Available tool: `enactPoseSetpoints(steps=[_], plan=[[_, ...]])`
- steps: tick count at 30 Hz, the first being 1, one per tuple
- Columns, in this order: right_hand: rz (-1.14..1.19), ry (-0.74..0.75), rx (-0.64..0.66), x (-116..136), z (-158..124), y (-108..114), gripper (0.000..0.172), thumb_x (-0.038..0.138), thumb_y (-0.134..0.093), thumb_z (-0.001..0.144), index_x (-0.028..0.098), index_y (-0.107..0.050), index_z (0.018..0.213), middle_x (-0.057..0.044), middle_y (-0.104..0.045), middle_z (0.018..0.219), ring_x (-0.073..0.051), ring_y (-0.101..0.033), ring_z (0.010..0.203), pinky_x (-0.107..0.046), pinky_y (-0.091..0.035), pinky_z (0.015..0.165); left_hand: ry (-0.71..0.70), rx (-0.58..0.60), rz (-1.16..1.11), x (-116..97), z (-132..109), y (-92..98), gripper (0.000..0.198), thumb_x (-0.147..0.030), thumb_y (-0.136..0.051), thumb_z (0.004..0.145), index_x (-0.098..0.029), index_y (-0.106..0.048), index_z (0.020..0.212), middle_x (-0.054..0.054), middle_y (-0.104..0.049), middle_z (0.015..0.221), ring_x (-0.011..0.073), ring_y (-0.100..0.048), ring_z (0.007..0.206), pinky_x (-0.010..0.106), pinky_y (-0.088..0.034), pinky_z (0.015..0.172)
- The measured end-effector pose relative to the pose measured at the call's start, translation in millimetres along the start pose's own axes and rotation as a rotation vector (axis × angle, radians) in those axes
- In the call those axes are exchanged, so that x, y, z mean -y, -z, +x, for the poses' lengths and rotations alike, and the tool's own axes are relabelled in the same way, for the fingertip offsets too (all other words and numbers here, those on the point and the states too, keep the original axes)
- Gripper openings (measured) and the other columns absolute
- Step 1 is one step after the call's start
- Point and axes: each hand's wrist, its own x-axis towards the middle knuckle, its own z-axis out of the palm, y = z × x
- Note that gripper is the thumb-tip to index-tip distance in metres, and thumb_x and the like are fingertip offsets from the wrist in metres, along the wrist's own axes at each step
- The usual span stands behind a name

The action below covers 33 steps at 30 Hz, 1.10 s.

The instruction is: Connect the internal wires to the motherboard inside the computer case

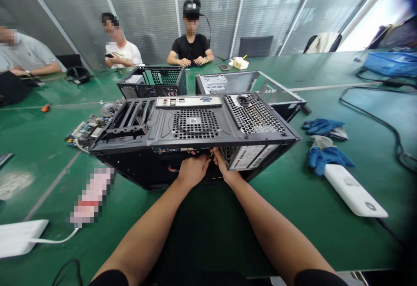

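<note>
A black computer case [192,143] lies in front of me, its slotted and perforated rear panel facing up and its open side toward me. Both hands reach into that opening. My left hand [194,169] has its fingers curled just below the edge of the motherboard [182,149]. Close beside it, my right hand [221,162] is closed, fingertips drawn together near the labelled power supply [250,156]. Whatever the fingertips grip is hidden in the dark interior. Coloured wires [173,169] show left of my left hand.
Behind stand another black case [151,82] and a grey metal case [234,82]. Loose circuit boards [87,129] lie left, blue gloves [325,153] and a white power bank [355,190] right. A cabled phone [93,195] is near left. Several people sit across the green table [325,242].
</note>
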Motion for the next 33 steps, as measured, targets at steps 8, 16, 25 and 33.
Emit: enactPoseSetpoints(steps=[8, 16, 25, 33], plan=[[0.046, -0.007, 0.006, 5, -1, 0, 0.052, 0.072, -0.064, 0.071, 0.020, -0.063, 0.073, 0.004, -0.044, 0.053, -0.010, -0.040, 0.049, -0.027, -0.036, 0.050, -0.050, -0.016, -0.117, 2, 3, -2.5, 0.037, -0.036, -0.035, 0.100, -0.019, -0.067, 0.105, 0.010, -0.073, 0.094, 0.0240, -0.071, 0.088, 0.034, -0.054, 0.078], [0.139, -0.017, 0.021, 8, -3, -1, 0.047, 0.066, -0.069, 0.069, 0.020, -0.063, 0.074, 0.003, -0.051, 0.061, -0.009, -0.041, 0.050, -0.026, -0.034, 0.048, -0.077, -0.028, -0.203, 5, 3, -2.8, 0.036, -0.036, -0.036, 0.100, -0.019, -0.067, 0.098, 0.009, -0.073, 0.090, 0.0231, -0.071, 0.086, 0.031, -0.053, 0.076], [0.046, -0.018, 0.014, 4, -2, 0, 0.056, 0.077, -0.063, 0.067, 0.021, -0.063, 0.075, 0.004, -0.043, 0.053, -0.010, -0.039, 0.050, -0.027, -0.034, 0.049, -0.010, -0.015, -0.051, 2, 1, -1.8, 0.039, -0.041, -0.034, 0.100, -0.022, -0.067, 0.108, 0.010, -0.073, 0.095, 0.0263, -0.071, 0.088, 0.038, -0.055, 0.079], [-0.028, -0.010, 0.004, 0, 0, 2, 0.057, 0.077, -0.060, 0.069, 0.021, -0.064, 0.077, 0.003, -0.045, 0.056, -0.011, -0.041, 0.052, -0.028, -0.037, 0.051, 0.008, -0.001, 0.023, -1, 1, 0.5, 0.039, -0.042, -0.033, 0.100, -0.023, -0.065, 0.111, 0.009, -0.073, 0.094, 0.0264, -0.071, 0.085, 0.038, -0.056, 0.076]])
